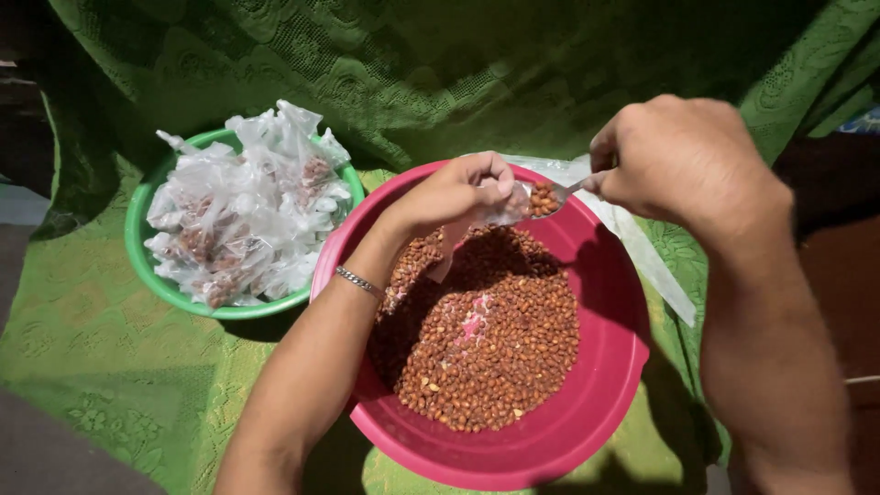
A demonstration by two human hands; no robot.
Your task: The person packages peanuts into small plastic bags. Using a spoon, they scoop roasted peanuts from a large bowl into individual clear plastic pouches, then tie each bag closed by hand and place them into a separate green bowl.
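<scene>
A: From the head view, what are the hands doing?

B: The left hand is pinching a small clear bag over the pink basin of brown peanuts. The right hand, at 2 o'clock, is gripping a spoon, fingers pressed together.

A: And at 10 o'clock?

B: A green bowl is sitting heaped with filled bags on the green cloth.

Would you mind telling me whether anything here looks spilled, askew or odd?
Nothing stands out. The peanuts sit inside the pink basin, the filled packets stay in the green bowl, and none lie on the green cloth.
</scene>
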